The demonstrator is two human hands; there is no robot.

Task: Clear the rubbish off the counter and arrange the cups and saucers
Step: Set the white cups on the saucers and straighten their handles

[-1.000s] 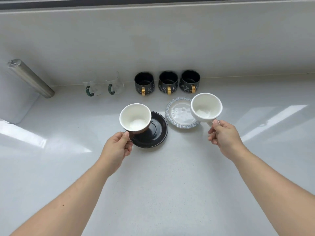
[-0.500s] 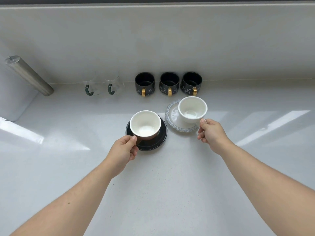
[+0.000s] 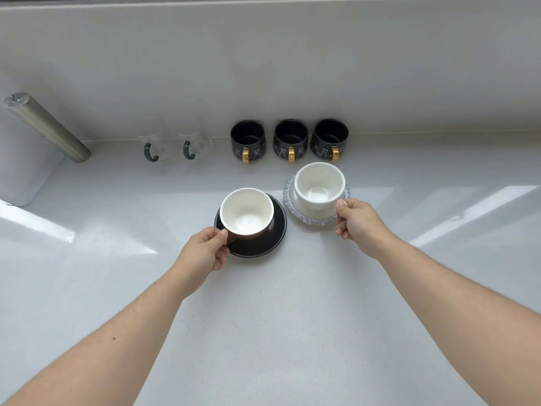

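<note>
Left hand (image 3: 202, 253) pinched shut on brown cup (image 3: 247, 213) over black saucer (image 3: 272, 240). Right hand (image 3: 358, 222) pinched shut on white cup (image 3: 319, 186), now seated on glass saucer (image 3: 314, 221). Both cups lower than a second ago.

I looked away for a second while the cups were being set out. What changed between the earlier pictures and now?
Both cups came down toward their saucers: the left hand brought the brown cup over the black saucer, and the right hand moved the white cup left onto the glass saucer. Both hands keep their grip. The three black mugs and two glass mugs at the wall stayed put.
</note>
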